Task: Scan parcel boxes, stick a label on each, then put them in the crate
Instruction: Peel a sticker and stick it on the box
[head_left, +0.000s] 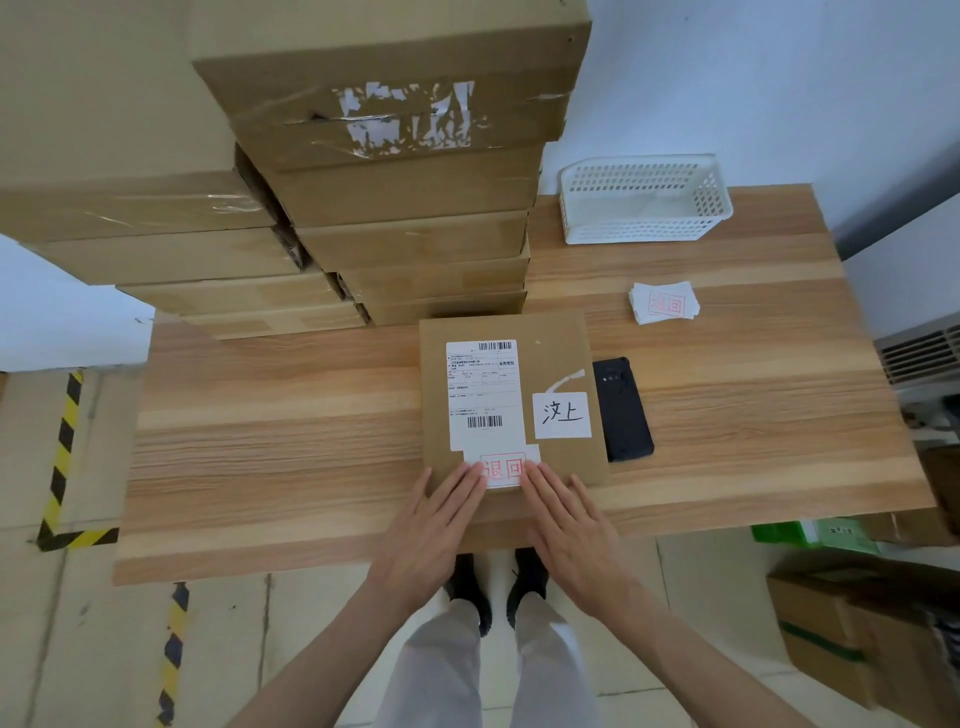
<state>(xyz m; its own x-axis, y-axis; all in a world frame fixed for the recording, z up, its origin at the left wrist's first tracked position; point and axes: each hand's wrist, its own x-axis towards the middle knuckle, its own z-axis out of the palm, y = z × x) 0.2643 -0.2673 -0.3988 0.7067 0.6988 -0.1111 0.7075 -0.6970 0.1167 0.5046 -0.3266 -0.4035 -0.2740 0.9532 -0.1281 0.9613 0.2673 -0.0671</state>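
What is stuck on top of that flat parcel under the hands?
The parcel carries a shipping label, a handwritten white sticker and a red-stamped label, whose ends both hands' fingers cover.

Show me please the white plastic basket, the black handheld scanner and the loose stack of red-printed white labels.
White plastic basket (644, 228): head view, on its front wall.
Black handheld scanner (623, 410): head view, middle of its body.
Stack of red-printed white labels (665, 304): head view, on the top label.
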